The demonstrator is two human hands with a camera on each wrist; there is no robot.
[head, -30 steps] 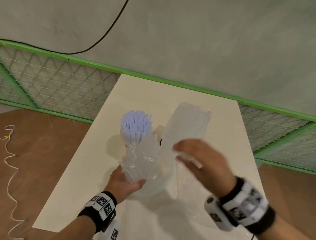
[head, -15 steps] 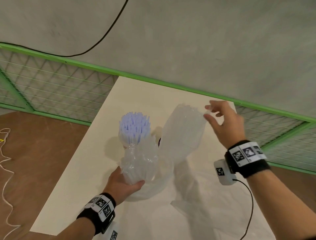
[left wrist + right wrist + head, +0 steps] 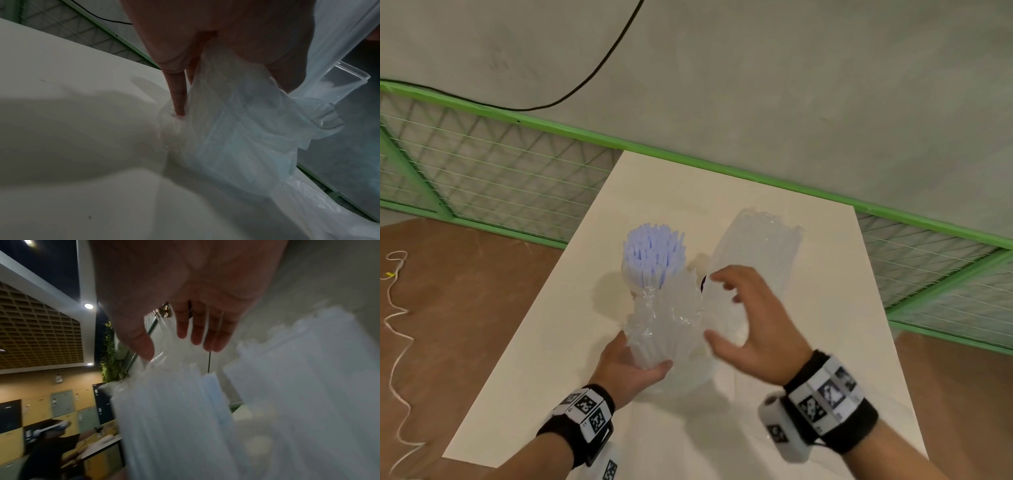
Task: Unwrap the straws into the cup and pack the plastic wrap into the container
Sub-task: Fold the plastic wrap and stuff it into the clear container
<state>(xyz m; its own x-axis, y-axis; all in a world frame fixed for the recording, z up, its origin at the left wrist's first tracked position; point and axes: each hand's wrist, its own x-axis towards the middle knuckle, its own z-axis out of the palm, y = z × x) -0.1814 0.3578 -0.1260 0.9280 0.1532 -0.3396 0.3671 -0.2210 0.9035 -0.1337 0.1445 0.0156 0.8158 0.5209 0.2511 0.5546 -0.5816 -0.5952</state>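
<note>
The wrapped straw bundle [image 3: 664,329], judged light, crinkly and slippery, is clasped low by the left hand [image 3: 626,366], best pinched at its loose top film; the right hand [image 3: 753,318] is spread, empty.

Both bare forearms wear black wristbands [image 3: 582,416] carrying white panels with black square-pattern markers.

wrapped straw bundle [image 3: 664,329] on table [image 3: 551,342], unwrapped straws [image 3: 654,253] behind, second bundle [image 3: 756,253] right

Head view looks down on the table [image 3: 808,260]; both wrist views sit close, facing the plastic
</note>
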